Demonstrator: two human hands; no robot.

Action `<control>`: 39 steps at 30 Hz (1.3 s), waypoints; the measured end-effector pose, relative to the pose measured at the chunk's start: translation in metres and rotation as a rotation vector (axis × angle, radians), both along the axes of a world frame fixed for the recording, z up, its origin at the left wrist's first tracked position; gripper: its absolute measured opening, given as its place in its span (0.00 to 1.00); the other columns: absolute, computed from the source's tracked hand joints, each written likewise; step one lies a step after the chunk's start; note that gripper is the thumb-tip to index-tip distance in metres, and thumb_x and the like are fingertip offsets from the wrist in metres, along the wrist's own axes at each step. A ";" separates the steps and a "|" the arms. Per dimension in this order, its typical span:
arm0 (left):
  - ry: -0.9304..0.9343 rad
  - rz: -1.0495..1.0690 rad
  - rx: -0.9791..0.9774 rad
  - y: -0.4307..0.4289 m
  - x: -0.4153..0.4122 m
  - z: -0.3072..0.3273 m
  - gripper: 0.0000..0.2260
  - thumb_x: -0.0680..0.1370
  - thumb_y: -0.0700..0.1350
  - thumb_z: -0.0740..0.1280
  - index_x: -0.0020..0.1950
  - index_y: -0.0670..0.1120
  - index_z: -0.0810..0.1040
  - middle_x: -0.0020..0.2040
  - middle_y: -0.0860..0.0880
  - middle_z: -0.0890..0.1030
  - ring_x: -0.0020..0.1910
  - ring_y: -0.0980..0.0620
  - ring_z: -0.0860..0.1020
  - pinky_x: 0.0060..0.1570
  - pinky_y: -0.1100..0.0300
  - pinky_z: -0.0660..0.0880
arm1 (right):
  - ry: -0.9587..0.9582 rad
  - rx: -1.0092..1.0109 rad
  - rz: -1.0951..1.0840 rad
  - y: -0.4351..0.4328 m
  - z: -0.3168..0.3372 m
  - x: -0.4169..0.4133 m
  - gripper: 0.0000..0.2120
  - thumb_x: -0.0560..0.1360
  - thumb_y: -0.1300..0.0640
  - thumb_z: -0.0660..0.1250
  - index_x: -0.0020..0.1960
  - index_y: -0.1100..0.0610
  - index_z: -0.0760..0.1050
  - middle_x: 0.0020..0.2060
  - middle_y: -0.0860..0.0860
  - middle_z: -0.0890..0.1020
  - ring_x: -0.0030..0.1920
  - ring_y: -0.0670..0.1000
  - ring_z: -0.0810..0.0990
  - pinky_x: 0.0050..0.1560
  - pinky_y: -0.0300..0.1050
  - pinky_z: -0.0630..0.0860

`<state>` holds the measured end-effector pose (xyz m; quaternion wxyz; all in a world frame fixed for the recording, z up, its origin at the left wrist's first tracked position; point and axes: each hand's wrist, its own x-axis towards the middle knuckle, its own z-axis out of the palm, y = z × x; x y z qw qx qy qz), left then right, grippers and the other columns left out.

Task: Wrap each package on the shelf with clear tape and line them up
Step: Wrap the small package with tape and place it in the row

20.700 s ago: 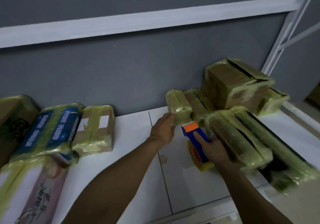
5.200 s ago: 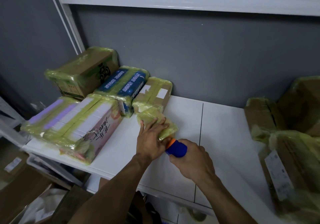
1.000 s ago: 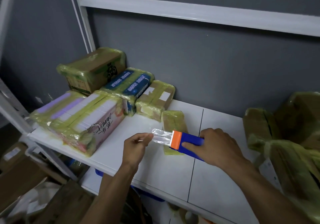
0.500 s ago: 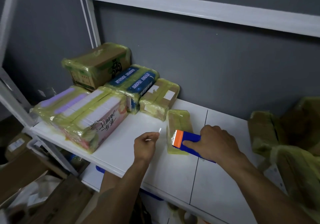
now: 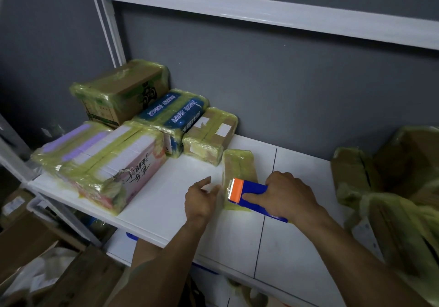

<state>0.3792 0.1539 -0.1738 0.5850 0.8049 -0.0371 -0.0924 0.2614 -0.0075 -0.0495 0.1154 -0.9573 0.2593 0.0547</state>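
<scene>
Holding the tape dispenser [image 5: 249,194] on top of the small package [image 5: 238,164]: my right hand [image 5: 285,197] has its fingers curled round the blue body, with the orange toothed end pointing at my left hand [image 5: 202,202].

Package lies flat on the white shelf [image 5: 166,200], under the dispenser and just right of my left fingertips.

Judgement: light and boxy, fairly stiff under slick yellowish film (likely to skate on the smooth board if pushed from one side). Best pinned from above or taken across its short sides.

Left fingers are loosely bent beside the package's near-left edge. I cannot tell whether they pinch a tape end, because clear tape does not register.

Package's near end is hidden by the dispenser and my right hand.

Beyond my left fingers, wrapped packages [image 5: 209,135] sit by the wall. Past my right wrist is a pile [image 5: 392,188], blurred and cut off.
</scene>
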 end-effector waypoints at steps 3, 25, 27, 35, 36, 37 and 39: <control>-0.080 -0.121 -0.215 -0.002 -0.013 -0.001 0.12 0.83 0.46 0.66 0.66 0.49 0.81 0.60 0.55 0.83 0.59 0.55 0.81 0.50 0.73 0.75 | -0.014 0.008 -0.002 -0.001 -0.002 0.000 0.33 0.65 0.23 0.70 0.53 0.49 0.70 0.50 0.46 0.83 0.46 0.50 0.84 0.42 0.44 0.81; -0.583 -0.632 0.124 0.025 0.011 0.005 0.32 0.76 0.48 0.74 0.78 0.52 0.67 0.76 0.60 0.69 0.73 0.65 0.67 0.67 0.70 0.69 | -0.022 0.102 0.003 -0.014 -0.012 -0.004 0.32 0.66 0.25 0.71 0.54 0.48 0.70 0.53 0.47 0.84 0.46 0.50 0.82 0.41 0.42 0.80; -0.671 -0.666 0.210 0.021 0.013 0.011 0.32 0.76 0.51 0.74 0.78 0.52 0.68 0.75 0.57 0.70 0.73 0.62 0.68 0.68 0.65 0.69 | -0.020 0.113 0.003 -0.016 -0.013 -0.006 0.32 0.66 0.25 0.71 0.54 0.49 0.70 0.53 0.47 0.84 0.46 0.50 0.83 0.42 0.42 0.81; -0.744 -0.638 0.295 0.020 0.025 0.009 0.26 0.77 0.51 0.74 0.75 0.56 0.73 0.72 0.60 0.74 0.70 0.61 0.72 0.63 0.58 0.77 | -0.033 0.107 0.015 -0.015 -0.011 -0.016 0.32 0.67 0.25 0.71 0.55 0.51 0.72 0.51 0.47 0.83 0.48 0.52 0.84 0.46 0.46 0.84; -0.762 -0.632 0.309 0.020 0.024 0.009 0.26 0.77 0.51 0.74 0.74 0.56 0.73 0.72 0.60 0.74 0.70 0.60 0.73 0.62 0.58 0.77 | -0.034 0.108 0.017 -0.017 -0.008 -0.017 0.32 0.67 0.26 0.71 0.55 0.51 0.72 0.50 0.47 0.83 0.47 0.51 0.84 0.47 0.46 0.84; -0.773 -0.631 0.321 0.019 0.024 0.009 0.26 0.77 0.51 0.74 0.74 0.57 0.73 0.72 0.61 0.74 0.70 0.58 0.74 0.61 0.57 0.78 | -0.034 0.107 0.021 -0.019 -0.006 -0.018 0.32 0.68 0.26 0.71 0.55 0.51 0.73 0.49 0.47 0.83 0.47 0.51 0.84 0.47 0.46 0.84; -0.795 -0.631 0.337 0.016 0.024 0.009 0.26 0.77 0.51 0.75 0.74 0.58 0.73 0.71 0.63 0.74 0.69 0.58 0.74 0.59 0.55 0.80 | -0.026 0.096 0.034 -0.021 -0.002 -0.021 0.31 0.68 0.27 0.72 0.56 0.51 0.73 0.50 0.46 0.83 0.47 0.51 0.84 0.47 0.46 0.84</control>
